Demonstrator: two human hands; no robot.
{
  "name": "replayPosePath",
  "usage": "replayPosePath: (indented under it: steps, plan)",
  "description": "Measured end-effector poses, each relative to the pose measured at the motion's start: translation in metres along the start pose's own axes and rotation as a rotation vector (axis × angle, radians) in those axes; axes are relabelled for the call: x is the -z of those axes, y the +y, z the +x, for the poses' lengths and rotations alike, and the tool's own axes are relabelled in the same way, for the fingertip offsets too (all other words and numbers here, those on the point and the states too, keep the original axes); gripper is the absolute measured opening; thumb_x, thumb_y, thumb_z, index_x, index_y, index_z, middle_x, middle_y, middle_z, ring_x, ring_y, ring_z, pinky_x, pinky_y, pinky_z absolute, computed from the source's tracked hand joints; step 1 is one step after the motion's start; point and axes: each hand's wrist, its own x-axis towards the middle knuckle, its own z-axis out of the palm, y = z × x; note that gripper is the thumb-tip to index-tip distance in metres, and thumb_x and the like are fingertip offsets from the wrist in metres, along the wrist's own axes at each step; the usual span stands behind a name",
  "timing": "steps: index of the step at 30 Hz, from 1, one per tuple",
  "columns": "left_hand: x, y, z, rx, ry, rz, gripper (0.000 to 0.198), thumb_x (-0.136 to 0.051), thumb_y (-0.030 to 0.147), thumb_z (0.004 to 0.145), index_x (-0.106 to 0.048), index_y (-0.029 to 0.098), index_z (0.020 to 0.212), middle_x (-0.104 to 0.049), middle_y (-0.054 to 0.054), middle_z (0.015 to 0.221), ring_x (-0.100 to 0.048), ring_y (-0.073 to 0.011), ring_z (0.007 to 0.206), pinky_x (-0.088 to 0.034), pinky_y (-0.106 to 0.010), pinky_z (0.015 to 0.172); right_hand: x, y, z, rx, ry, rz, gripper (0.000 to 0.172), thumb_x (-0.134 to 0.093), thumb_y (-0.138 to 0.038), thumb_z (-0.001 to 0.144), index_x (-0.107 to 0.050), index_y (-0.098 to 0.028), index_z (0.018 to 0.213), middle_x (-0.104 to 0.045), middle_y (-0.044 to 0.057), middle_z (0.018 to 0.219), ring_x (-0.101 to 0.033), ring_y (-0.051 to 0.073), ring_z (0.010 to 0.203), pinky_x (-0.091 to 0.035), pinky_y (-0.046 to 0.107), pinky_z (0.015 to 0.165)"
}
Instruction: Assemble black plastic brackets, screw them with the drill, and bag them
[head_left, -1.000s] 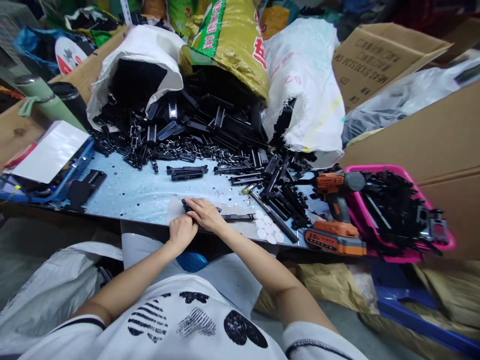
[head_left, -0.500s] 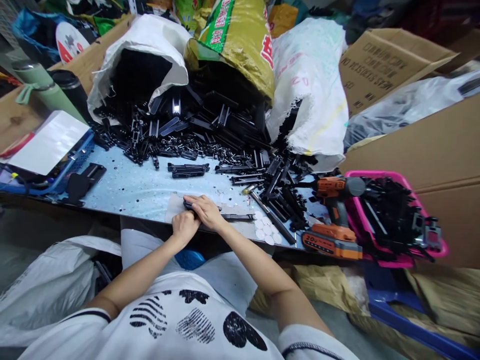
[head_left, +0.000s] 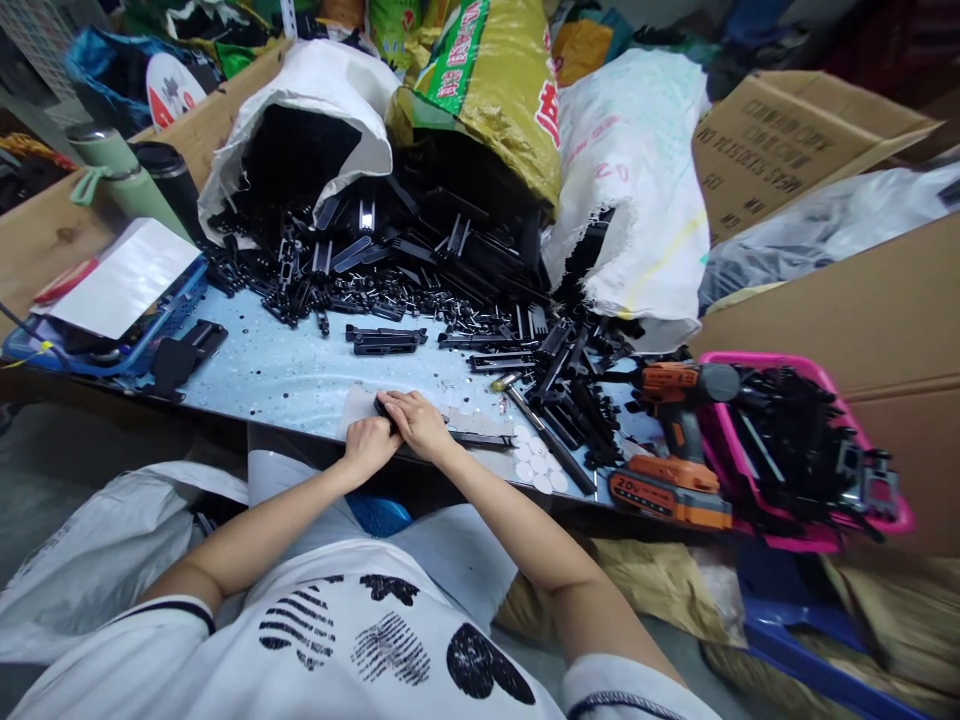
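- We see the right hand (head_left: 418, 427) with its fingers bent over a black piece (head_left: 383, 407), its grip closed on it
- We find the left hand (head_left: 370, 446) curled, knuckles up, touching the right hand; its fingertips are hidden, so we cannot tell how far its grip closes or what it has hold of
- We see the black piece mostly covered by the hands, at the near edge of the worktop (head_left: 281, 368), over a pale sheet (head_left: 355, 407)
- Just right of the right hand we have a slim black strip (head_left: 486, 440) lying flat, and beside it a cluster of white discs (head_left: 536, 461)
- Next to the discs we see a hammer (head_left: 553, 441), its head pointing away from us
- Beyond the hands we see paired black bars (head_left: 385, 341), then a heap of black parts (head_left: 465, 250) before three open sacks (head_left: 634, 175)
- To the right we have an orange drill (head_left: 681, 432) standing beside a pink basket (head_left: 804, 538) full of black parts
- At far left we see a blue tray (head_left: 154, 352) bearing a white card (head_left: 126, 278)
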Motion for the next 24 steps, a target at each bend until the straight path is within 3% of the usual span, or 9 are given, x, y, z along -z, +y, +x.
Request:
replayPosePath:
  steps: [6,9,11,13,15,17,20,24]
  plan:
    - [-0.003,-0.003,-0.004,-0.019,0.042,0.052,0.041,-0.040,0.040,0.090,-0.071,0.014,0.085,-0.070,-0.014,0.084,-0.067,-0.0250,0.080,-0.047,-0.032,0.072,-0.007,-0.007,0.002,-0.046,0.034,-0.061,0.044,-0.027,-0.037,0.098,-0.052,-0.024,0.132,-0.058,0.003,0.126,-0.053,0.020,0.105,-0.045,0.033,0.090]
    - [-0.008,-0.009,-0.007,-0.093,0.089,0.076,0.036,-0.041,0.034,0.090,-0.070,0.013,0.085,-0.069,-0.013,0.081,-0.066,-0.0232,0.077,-0.047,-0.031,0.069,-0.002,-0.004,-0.007,0.029,0.047,-0.072,0.045,-0.027,-0.037,0.098,-0.050,-0.021,0.133,-0.053,0.006,0.132,-0.051,0.021,0.110,-0.043,0.034,0.094]
    - [-0.007,-0.018,-0.005,-0.267,0.171,0.100,0.033,-0.042,0.032,0.090,-0.069,0.013,0.086,-0.068,-0.012,0.081,-0.065,-0.0228,0.080,-0.047,-0.031,0.070,0.008,0.008,-0.026,0.122,0.093,-0.101,0.048,-0.031,-0.041,0.097,-0.044,-0.017,0.137,-0.043,0.009,0.141,-0.044,0.022,0.121,-0.038,0.037,0.101]
    - [-0.003,-0.025,0.003,-0.546,0.279,0.128,0.031,-0.042,0.032,0.091,-0.067,0.014,0.095,-0.068,-0.013,0.092,-0.062,-0.0233,0.092,-0.046,-0.032,0.077,0.019,0.029,-0.052,0.120,0.175,-0.176,0.060,-0.040,-0.050,0.092,-0.039,-0.014,0.139,-0.038,0.013,0.143,-0.038,0.025,0.127,-0.034,0.040,0.104]
    - [0.001,-0.025,0.017,-0.831,0.320,0.175,0.034,-0.041,0.032,0.093,-0.062,0.014,0.111,-0.064,-0.014,0.109,-0.058,-0.0238,0.104,-0.043,-0.034,0.086,0.028,0.052,-0.078,-0.004,0.227,-0.299,0.073,-0.050,-0.063,0.082,-0.046,-0.011,0.133,-0.046,0.019,0.134,-0.044,0.030,0.120,-0.038,0.043,0.097]
    - [0.006,-0.017,0.033,-1.002,0.259,0.242,0.039,-0.042,0.035,0.093,-0.055,0.012,0.122,-0.062,-0.016,0.114,-0.058,-0.0235,0.104,-0.042,-0.034,0.086,0.033,0.070,-0.097,-0.111,0.179,-0.416,0.069,-0.051,-0.069,0.077,-0.061,-0.010,0.111,-0.060,0.020,0.109,-0.055,0.030,0.100,-0.042,0.039,0.082]
    - [0.013,0.001,0.051,-0.986,0.123,0.320,0.044,-0.043,0.043,0.092,-0.059,0.007,0.111,-0.066,-0.015,0.098,-0.061,-0.0220,0.089,-0.044,-0.030,0.074,0.040,0.082,-0.107,-0.128,0.064,-0.500,0.059,-0.042,-0.067,0.083,-0.063,-0.013,0.073,-0.062,0.012,0.071,-0.058,0.021,0.071,-0.037,0.028,0.064]
    - [0.023,0.013,0.053,-0.808,0.048,0.255,0.049,-0.031,0.046,0.095,-0.065,0.014,0.082,-0.068,-0.009,0.082,-0.062,-0.0187,0.076,-0.040,-0.026,0.062,0.056,0.078,-0.098,-0.018,0.014,-0.415,0.061,-0.028,-0.061,0.092,-0.057,-0.015,0.065,-0.058,0.006,0.061,-0.052,0.014,0.059,-0.027,0.025,0.056]
